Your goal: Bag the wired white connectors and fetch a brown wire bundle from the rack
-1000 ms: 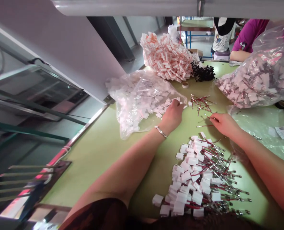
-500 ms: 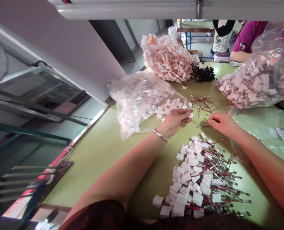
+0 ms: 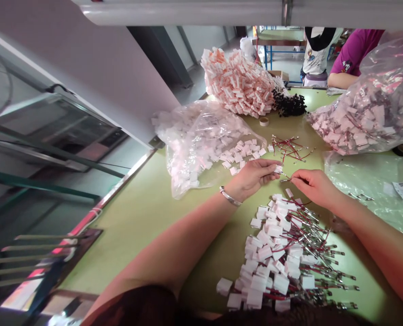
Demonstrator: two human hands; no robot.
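Note:
My left hand (image 3: pixel 255 177) pinches a small white connector (image 3: pixel 278 169) between thumb and fingertips. My right hand (image 3: pixel 310 184) is closed on a short red wire, whose metal end points at the connector; whether they touch is too small to tell. Just beyond the hands lies a loose group of red wires (image 3: pixel 291 149) with metal ends. White connectors (image 3: pixel 245 151) spill from a clear bag (image 3: pixel 201 140) to the left. Nearer to me is a pile of white housings (image 3: pixel 267 249) with red wires attached, their metal ends (image 3: pixel 337 274) pointing right.
A large pink-and-white bundle (image 3: pixel 237 83) with black ends (image 3: pixel 288 103) stands at the back beside a tape roll (image 3: pixel 264 121). A filled clear bag (image 3: pixel 367 117) is at the right, above a flat plastic bag (image 3: pixel 378 181). A person's purple sleeve (image 3: pixel 352 52) shows behind.
Both hands have moved slightly nearer to me and closer together. The wire end in my right hand has come up to the connector in my left hand.

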